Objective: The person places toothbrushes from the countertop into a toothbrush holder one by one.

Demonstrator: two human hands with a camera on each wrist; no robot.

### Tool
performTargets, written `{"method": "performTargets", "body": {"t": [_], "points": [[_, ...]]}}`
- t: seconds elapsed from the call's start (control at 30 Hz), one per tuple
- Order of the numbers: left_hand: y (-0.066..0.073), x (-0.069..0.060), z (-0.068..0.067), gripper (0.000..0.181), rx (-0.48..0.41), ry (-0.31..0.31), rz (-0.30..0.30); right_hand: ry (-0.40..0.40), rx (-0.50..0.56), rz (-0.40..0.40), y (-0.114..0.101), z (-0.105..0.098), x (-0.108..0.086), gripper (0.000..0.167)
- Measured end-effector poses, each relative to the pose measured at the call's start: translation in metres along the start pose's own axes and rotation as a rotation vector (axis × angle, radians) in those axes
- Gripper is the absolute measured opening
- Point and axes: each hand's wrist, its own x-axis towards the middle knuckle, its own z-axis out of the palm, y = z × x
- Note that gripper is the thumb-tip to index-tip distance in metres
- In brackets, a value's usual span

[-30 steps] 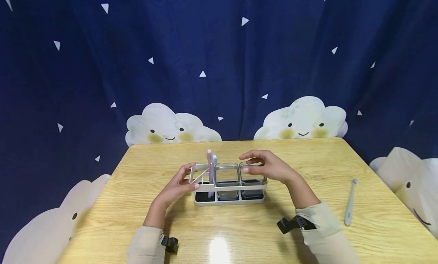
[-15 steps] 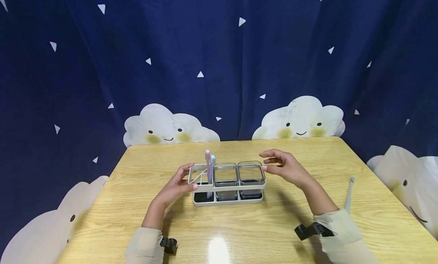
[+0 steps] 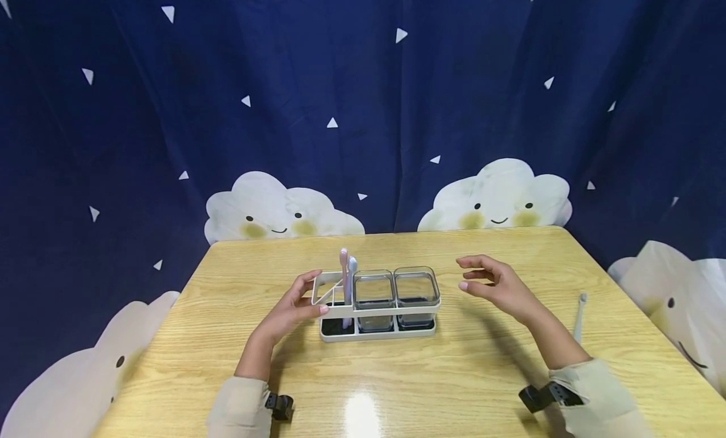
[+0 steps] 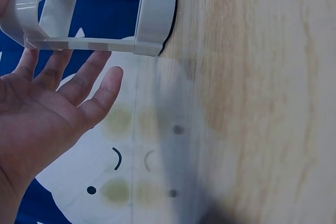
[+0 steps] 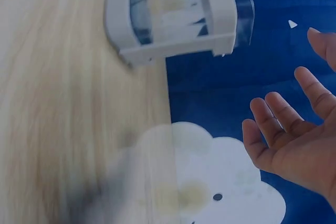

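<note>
A white toothbrush holder (image 3: pixel 381 312) with a dark base stands in the middle of the table. My left hand (image 3: pixel 292 310) holds its left end, thumb at the front of the upper frame and fingers on the far side. A pink toothbrush (image 3: pixel 344 275) and a pale blue toothbrush (image 3: pixel 353 265) stand in the divided left compartment. Two clear square cups sit in the holder: a middle cup (image 3: pixel 374 305) and a right cup (image 3: pixel 416 302). Beyond the holder's right end, my right hand (image 3: pixel 499 288) hovers with relaxed fingers, touching nothing.
A pale grey toothbrush (image 3: pixel 580 315) lies on the wooden table (image 3: pixel 454 381) at the right, its lower part hidden by the right forearm. Behind the table hangs a dark blue curtain (image 3: pixel 295 135) with clouds and white triangles.
My right hand has left the right cup and moved right, away from the holder. The left hand keeps its hold, and the holder stays where it was.
</note>
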Motion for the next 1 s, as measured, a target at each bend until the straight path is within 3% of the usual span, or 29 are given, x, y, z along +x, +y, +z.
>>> {"method": "performTargets", "body": {"t": [0.63, 1.0], "points": [[0.002, -0.001, -0.001, 0.075, 0.005, -0.001, -0.010, 0.036, -0.119, 0.070, 0.029, -0.038, -0.040, 0.039], [-0.003, 0.002, -0.002, 0.076, 0.000, 0.003, -0.008, 0.149, -0.180, 0.087, 0.046, -0.058, -0.062, 0.040]]}}
